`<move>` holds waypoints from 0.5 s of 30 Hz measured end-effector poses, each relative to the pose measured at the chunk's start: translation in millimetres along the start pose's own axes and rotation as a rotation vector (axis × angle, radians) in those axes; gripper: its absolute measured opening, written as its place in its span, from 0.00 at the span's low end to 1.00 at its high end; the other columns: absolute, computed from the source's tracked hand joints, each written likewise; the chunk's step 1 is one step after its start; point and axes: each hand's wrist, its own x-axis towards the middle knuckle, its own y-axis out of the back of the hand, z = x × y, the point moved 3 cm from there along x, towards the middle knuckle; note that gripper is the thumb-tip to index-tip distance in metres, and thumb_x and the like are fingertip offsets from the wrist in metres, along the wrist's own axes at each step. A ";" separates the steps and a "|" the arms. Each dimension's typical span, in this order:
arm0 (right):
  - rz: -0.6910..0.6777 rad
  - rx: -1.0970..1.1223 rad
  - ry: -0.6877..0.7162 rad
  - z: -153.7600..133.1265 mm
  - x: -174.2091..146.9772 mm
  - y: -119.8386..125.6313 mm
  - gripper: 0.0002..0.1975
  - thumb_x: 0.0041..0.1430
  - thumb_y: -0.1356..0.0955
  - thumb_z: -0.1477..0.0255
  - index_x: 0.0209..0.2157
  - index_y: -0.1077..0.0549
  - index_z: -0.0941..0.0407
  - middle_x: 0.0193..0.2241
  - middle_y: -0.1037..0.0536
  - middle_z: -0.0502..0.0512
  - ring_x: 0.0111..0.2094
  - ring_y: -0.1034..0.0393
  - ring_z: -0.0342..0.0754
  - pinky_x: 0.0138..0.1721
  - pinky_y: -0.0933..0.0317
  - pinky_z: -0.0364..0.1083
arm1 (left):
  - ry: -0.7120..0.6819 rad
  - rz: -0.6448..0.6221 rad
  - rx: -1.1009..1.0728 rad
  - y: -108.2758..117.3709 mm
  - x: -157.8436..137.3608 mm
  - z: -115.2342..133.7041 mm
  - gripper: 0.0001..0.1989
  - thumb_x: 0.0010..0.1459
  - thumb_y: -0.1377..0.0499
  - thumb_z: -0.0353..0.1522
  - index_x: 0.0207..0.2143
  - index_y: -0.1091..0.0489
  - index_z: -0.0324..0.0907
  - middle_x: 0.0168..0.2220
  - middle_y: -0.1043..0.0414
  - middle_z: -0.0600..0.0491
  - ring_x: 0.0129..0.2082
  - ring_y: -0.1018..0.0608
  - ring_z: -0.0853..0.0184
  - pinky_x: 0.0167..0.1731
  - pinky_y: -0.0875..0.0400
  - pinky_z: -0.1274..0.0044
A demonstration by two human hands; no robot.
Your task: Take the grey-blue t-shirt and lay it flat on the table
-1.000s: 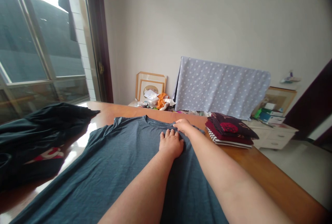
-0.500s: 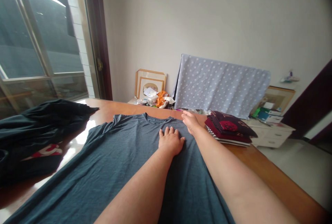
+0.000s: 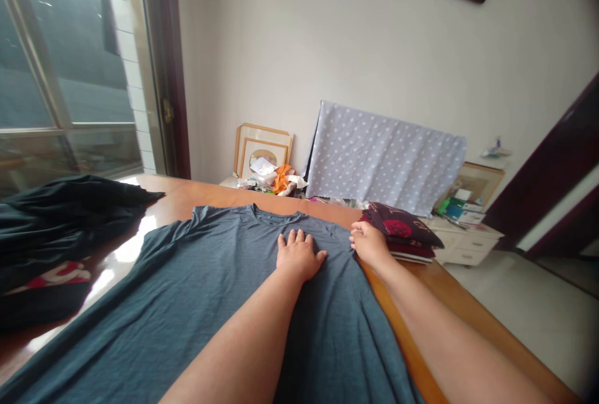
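A dark blue-grey T-shirt (image 3: 201, 304) lies spread over the wooden table, its neckline toward the far edge. My left hand (image 3: 299, 258) rests flat on the shirt's chest below the neckline, fingers spread. At the right sleeve, my right hand (image 3: 369, 243) has its fingers curled closed on the sleeve's edge; the fingertips are partly hidden. Just beyond that hand sits a stack of folded clothes (image 3: 407, 229), with a dark maroon printed piece on top.
A heap of black clothing (image 3: 60, 223) covers the left part of the table (image 3: 180, 192). Past the far edge are picture frames (image 3: 262, 148), a polka-dot cloth (image 3: 384, 154) and a white drawer cabinet (image 3: 468, 243). A glass door (image 3: 88, 80) stands at left.
My right hand has moved right from near the collar to the sleeve, which now lies farther out. My left hand stays flat on the shirt. The view has shifted slightly right.
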 end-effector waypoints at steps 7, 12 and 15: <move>-0.110 -0.568 -0.021 13.5 -11.7 9.4 0.12 0.55 0.31 0.72 0.41 0.20 0.59 0.40 0.19 0.71 0.44 0.23 0.62 0.46 0.35 0.52 | -0.007 0.001 -0.007 0.1 0.5 -0.1 0.39 0.61 0.58 0.59 0.62 0.35 0.45 0.70 0.47 0.42 0.70 0.50 0.44 0.64 0.57 0.46; -0.144 -0.517 0.047 12.8 -3.6 -3.5 0.19 0.63 0.36 0.63 0.45 0.19 0.58 0.44 0.19 0.68 0.47 0.24 0.61 0.50 0.34 0.53 | -0.002 -0.012 -0.012 1.5 -0.2 0.9 0.39 0.61 0.58 0.58 0.63 0.37 0.45 0.71 0.49 0.42 0.71 0.51 0.44 0.64 0.57 0.46; -0.141 -0.434 0.169 3.5 -2.5 -14.1 0.21 0.64 0.37 0.68 0.56 0.25 0.55 0.55 0.23 0.61 0.57 0.30 0.54 0.59 0.40 0.50 | 0.001 -0.010 -0.009 2.3 -0.7 1.5 0.39 0.61 0.58 0.58 0.63 0.37 0.45 0.71 0.48 0.42 0.71 0.51 0.45 0.64 0.57 0.47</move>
